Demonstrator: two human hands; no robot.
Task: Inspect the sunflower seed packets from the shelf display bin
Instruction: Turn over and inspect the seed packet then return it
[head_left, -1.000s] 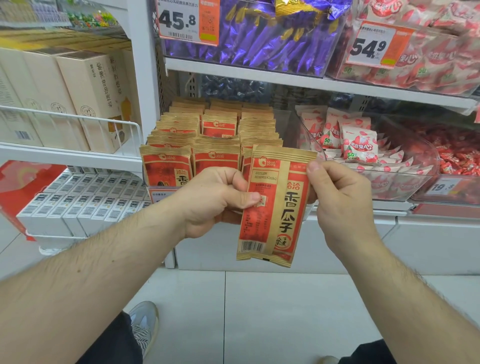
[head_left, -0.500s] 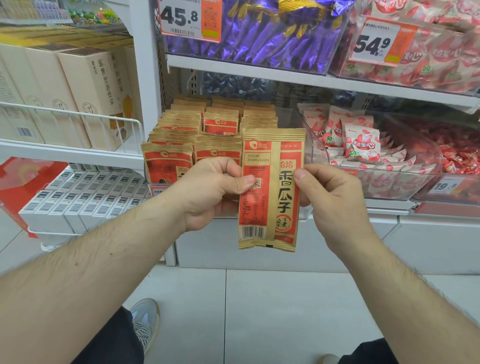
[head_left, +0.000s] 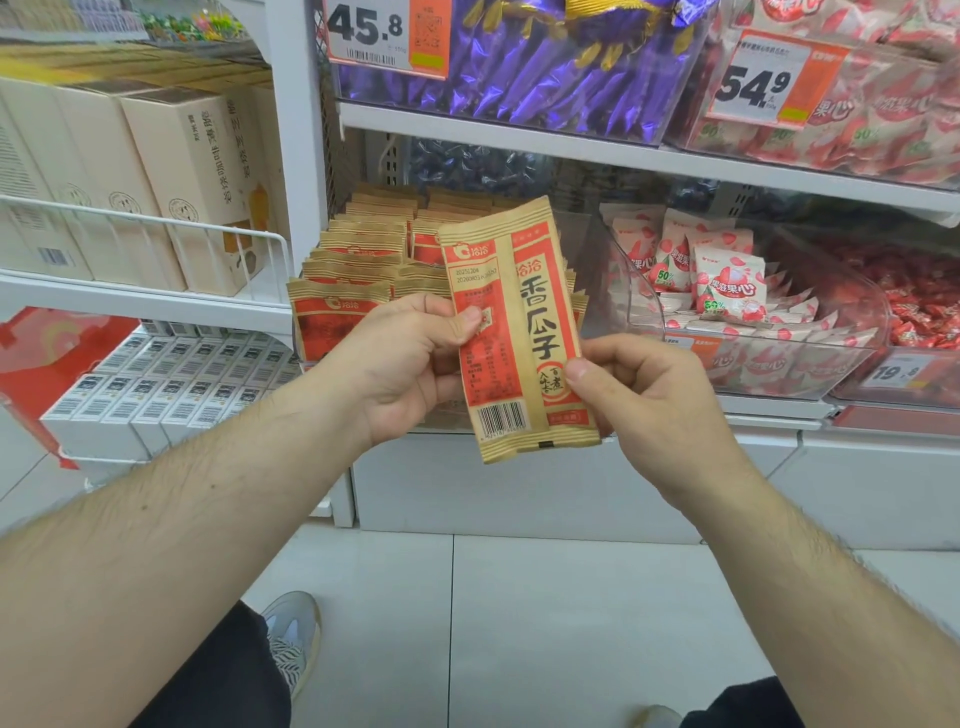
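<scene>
Between the two hands, in front of the shelf, one sunflower seed packet is held up with its printed face toward the camera. Its long axis runs nearly upright, the top leaning a little to the left, the barcode end lowest. The left hand pinches the packet's left edge about halfway up, thumb on the front and the other fingers curled behind. The right hand pinches the lower right edge, thumb tip on the front near the round red stamp. Both hands are equally near, one on each long side, so a flip about the long axis, or a lift toward the eyes, looks open to either.

Just behind the packet, the display bin holds the remaining packets standing in rows, their tops reaching about as high as the left thumb. Putting the packet back would probably mean raising it over the bin's front row and pushing it back. Open room lies below and toward the person, above the tiled floor. The shelf board overhead caps any upward move once the packet is inside the shelf bay. A clear bin of strawberry candy bags sits just to the right, and a white shelf post stands to the left.
</scene>
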